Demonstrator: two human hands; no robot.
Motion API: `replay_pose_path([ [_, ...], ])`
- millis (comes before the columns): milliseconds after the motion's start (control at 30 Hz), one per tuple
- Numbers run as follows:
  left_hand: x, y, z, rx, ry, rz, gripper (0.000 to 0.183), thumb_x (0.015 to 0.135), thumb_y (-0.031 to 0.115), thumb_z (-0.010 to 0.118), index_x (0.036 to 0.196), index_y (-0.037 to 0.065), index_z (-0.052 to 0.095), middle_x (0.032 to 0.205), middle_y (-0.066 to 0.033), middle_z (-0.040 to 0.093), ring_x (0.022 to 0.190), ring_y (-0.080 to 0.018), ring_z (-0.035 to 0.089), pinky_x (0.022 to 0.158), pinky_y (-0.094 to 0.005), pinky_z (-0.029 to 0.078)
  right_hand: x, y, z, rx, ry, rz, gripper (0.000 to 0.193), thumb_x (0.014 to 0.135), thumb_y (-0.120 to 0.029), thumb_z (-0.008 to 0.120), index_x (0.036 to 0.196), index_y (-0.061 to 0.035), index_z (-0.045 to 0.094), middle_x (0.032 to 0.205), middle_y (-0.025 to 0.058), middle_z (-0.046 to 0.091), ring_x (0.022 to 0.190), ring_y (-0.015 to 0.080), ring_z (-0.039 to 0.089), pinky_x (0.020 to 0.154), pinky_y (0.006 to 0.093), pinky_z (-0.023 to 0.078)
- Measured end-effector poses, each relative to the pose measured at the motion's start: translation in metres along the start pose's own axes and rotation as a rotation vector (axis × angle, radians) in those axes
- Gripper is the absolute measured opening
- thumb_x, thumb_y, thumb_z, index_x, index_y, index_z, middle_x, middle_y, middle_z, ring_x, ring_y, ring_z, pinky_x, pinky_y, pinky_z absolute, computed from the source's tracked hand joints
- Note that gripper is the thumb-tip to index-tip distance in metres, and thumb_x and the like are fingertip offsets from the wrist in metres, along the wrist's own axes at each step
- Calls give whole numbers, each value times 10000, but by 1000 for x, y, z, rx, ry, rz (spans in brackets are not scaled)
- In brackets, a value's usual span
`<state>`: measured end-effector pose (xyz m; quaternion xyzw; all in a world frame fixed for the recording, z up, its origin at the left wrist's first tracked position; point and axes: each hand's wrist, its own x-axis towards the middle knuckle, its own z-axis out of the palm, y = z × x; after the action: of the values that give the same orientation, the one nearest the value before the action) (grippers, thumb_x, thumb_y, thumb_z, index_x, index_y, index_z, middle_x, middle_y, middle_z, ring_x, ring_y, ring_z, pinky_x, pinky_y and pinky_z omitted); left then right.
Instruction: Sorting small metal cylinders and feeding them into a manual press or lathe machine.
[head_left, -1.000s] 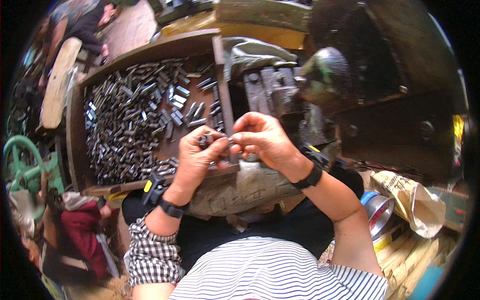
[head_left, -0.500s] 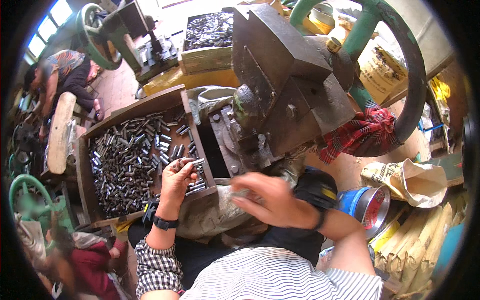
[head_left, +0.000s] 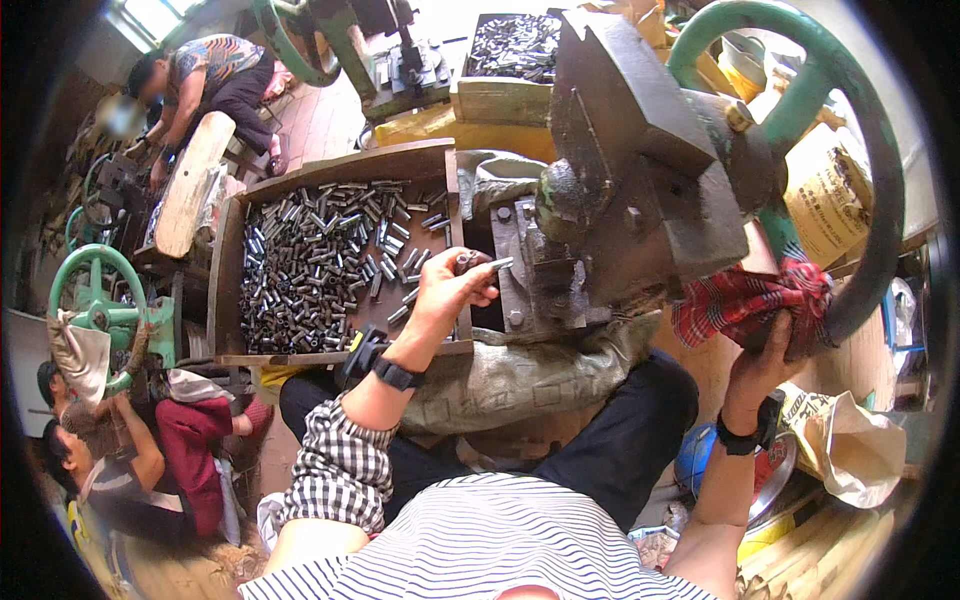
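Observation:
My left hand (head_left: 447, 293) is closed on a small metal tube (head_left: 502, 263), its end poking out past the fingertips beside the press bed (head_left: 515, 300). At least one more small piece seems to lie among those fingers. My right hand (head_left: 757, 375) grips a red plaid cloth (head_left: 745, 303) tied at the lower rim of the large handwheel (head_left: 868, 220); its fingers are partly hidden. The dark press head (head_left: 640, 160) stands between the two hands. Left of it, a wooden tray (head_left: 228, 280) holds many loose metal tubes (head_left: 300, 270).
A second box (head_left: 500, 100) of metal pieces stands behind. A grey sack (head_left: 520, 375) lies beneath the press, and an open paper bag (head_left: 850, 450) sits at the right by a blue tin (head_left: 697, 460). Other people (head_left: 215, 85) work at the left, near another green handwheel (head_left: 95, 300).
My right hand has gone from beside the press to the cloth on the handwheel. My left hand has moved from over the tray toward the press bed. The view has shifted.

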<state>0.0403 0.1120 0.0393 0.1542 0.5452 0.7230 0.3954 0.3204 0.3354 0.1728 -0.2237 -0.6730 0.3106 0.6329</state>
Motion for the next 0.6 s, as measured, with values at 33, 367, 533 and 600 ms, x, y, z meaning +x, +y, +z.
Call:
replay_pose_path([
  [33, 6, 0, 4, -17, 3, -14, 151, 836, 109, 654, 914, 3, 580, 737, -57, 619, 631, -143, 650, 525, -246, 538, 1, -3, 1, -48, 56, 18, 424, 857, -170, 620, 1208, 41, 511, 1186, 115, 555, 1012, 201, 558, 907, 330, 437],
  [367, 56, -22, 13, 33, -20, -7, 105, 832, 77, 623, 854, -8, 565, 721, -77, 624, 618, -166, 660, 523, -244, 537, 73, -77, -13, -449, -373, 28, 368, 885, -108, 499, 1204, 75, 522, 1269, 173, 507, 1107, 235, 537, 981, 370, 395],
  [533, 51, -12, 12, 19, -54, -84, 119, 827, 88, 638, 875, 2, 570, 768, -97, 639, 626, -181, 662, 534, -257, 544, 124, -126, 25, -392, -453, 197, 474, 852, -201, 574, 1261, 20, 484, 1245, 176, 523, 1123, 261, 509, 983, 376, 388],
  [600, 46, -13, 5, -14, -82, -98, 129, 835, 102, 644, 877, 4, 572, 783, -98, 645, 634, -172, 662, 542, -250, 543, 120, -147, 61, -523, -416, 79, 518, 819, -257, 607, 1191, 95, 528, 1136, 182, 573, 1004, 238, 551, 898, 346, 430],
])
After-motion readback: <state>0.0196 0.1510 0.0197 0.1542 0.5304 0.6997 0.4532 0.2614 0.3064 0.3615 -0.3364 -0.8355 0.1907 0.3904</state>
